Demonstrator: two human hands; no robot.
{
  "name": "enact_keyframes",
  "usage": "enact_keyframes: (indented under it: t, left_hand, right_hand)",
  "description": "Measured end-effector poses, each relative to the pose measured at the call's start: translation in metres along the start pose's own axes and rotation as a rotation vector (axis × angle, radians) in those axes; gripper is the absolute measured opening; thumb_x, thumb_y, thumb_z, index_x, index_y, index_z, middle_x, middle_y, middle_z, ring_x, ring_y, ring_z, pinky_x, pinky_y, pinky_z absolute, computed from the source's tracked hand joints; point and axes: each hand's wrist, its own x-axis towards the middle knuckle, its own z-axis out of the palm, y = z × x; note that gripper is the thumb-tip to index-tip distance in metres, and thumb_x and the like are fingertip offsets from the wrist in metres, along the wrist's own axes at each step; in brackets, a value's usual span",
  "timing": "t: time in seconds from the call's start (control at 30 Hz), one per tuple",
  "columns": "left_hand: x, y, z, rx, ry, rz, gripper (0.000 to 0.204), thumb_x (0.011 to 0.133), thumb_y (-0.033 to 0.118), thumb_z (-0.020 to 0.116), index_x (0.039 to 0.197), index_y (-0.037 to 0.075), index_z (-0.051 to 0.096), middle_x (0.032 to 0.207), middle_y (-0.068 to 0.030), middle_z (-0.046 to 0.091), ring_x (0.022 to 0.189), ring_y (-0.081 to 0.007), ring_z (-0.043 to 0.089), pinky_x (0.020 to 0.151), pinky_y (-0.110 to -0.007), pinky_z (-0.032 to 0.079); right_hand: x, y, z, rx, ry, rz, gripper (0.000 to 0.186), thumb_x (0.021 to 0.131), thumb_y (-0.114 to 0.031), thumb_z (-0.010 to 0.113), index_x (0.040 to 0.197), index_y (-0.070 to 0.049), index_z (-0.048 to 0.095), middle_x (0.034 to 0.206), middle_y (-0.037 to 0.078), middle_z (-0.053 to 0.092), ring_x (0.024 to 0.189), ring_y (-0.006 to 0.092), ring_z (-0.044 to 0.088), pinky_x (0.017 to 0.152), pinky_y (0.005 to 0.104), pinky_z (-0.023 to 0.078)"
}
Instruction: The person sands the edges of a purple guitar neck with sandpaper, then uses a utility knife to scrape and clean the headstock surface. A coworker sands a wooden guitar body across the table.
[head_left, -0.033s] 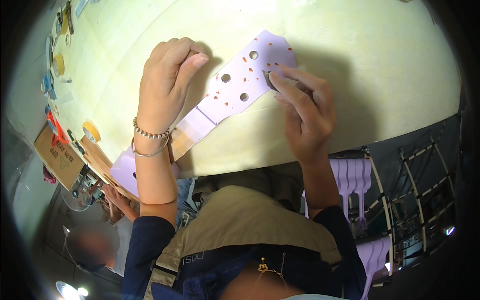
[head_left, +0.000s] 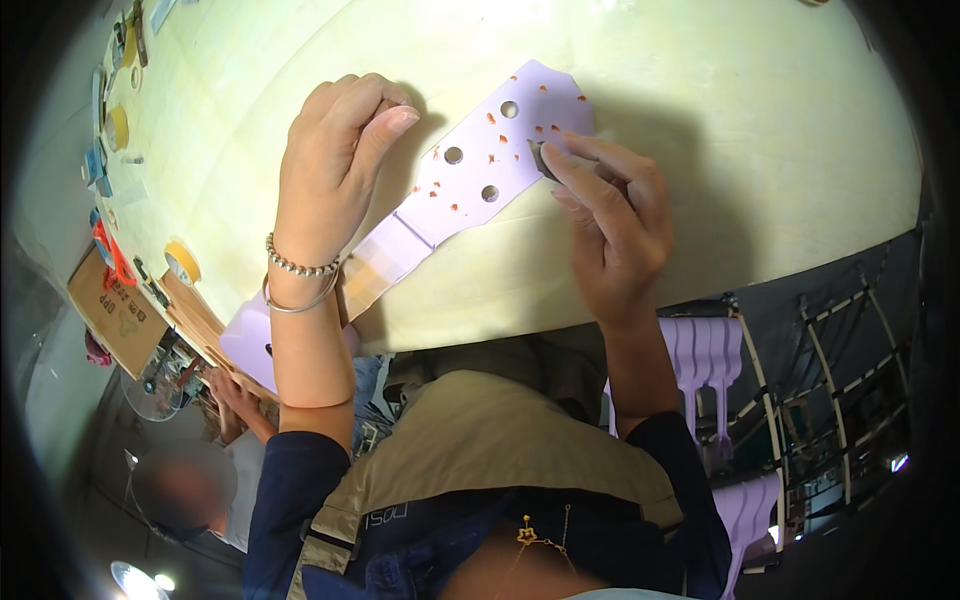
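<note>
On the pale cloth-like tabletop lies a lavender paddle-shaped board (head_left: 480, 135), its broad end pointing up and right. It has three round holes and several reddish-brown spots. Clear-looking tape covers its narrow neck (head_left: 392, 250), which runs down under my left wrist. My left hand (head_left: 340, 150) rests as a loose fist left of the board; what its curled fingers hold, if anything, is hidden. Between thumb and fingers, my right hand (head_left: 620, 205) pinches a small dark grey piece (head_left: 541, 162) against the board's right edge. Its exact kind cannot be made out.
Tape rolls (head_left: 182, 262) and small tools line the table's left edge. Beyond it are a cardboard box (head_left: 118, 315) and another person (head_left: 190, 480) seated nearby. Lavender pieces (head_left: 700, 350) hang in a row on a dark rack (head_left: 840, 380) at lower right.
</note>
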Motion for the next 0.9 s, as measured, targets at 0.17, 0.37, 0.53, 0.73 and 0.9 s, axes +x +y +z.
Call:
enact_keyframes:
  t: [0.17,0.37,0.53,0.73,0.9]
  left_hand:
    - [0.001,0.002,0.000,0.025,-0.001,0.027,0.024,0.092,0.024,0.059,0.082,0.003,0.061,0.069,-0.0094,0.052,0.070,-0.0276,0.047,0.067,-0.035,0.040]
    - [0.001,-0.001,0.001,0.031,0.006,0.036,0.024,0.092,0.026,0.059,0.083,0.004,0.062,0.070,-0.0095,0.055,0.071,-0.0277,0.049,0.067,-0.036,0.041]
    - [0.002,-0.004,0.001,0.026,0.006,0.048,0.025,0.092,0.028,0.059,0.085,0.004,0.064,0.072,-0.0099,0.056,0.072,-0.0279,0.051,0.068,-0.036,0.042]
    - [0.001,-0.003,0.001,0.023,0.010,0.045,0.025,0.093,0.027,0.058,0.085,0.004,0.064,0.073,-0.0096,0.058,0.073,-0.0273,0.052,0.068,-0.035,0.043]
    - [0.002,0.002,0.000,-0.004,0.009,-0.009,0.022,0.093,0.023,0.057,0.086,0.003,0.063,0.075,-0.0091,0.058,0.076,-0.0265,0.051,0.071,-0.033,0.042]
  right_hand:
    - [-0.003,0.004,0.002,-0.007,0.032,-0.014,0.039,0.068,0.005,0.068,0.104,-0.009,0.073,0.099,0.007,0.067,0.078,0.0210,0.061,0.066,0.0306,0.048]
    - [-0.001,0.010,0.004,-0.049,0.074,-0.139,0.038,0.068,0.004,0.070,0.104,-0.009,0.073,0.095,0.005,0.067,0.076,0.0194,0.060,0.065,0.0299,0.048]
    - [0.002,0.009,0.005,-0.054,0.068,-0.151,0.033,0.071,-0.001,0.072,0.103,-0.009,0.073,0.095,0.004,0.067,0.075,0.0191,0.060,0.065,0.0301,0.047]
    - [-0.001,0.012,0.003,0.105,0.151,-0.090,0.030,0.078,0.004,0.067,0.107,-0.002,0.070,0.095,0.009,0.066,0.077,0.0170,0.060,0.060,0.0263,0.049]
    - [-0.006,0.005,-0.007,0.204,0.207,0.046,0.021,0.084,0.007,0.061,0.104,0.003,0.068,0.088,0.011,0.065,0.072,0.0158,0.060,0.057,0.0240,0.051]
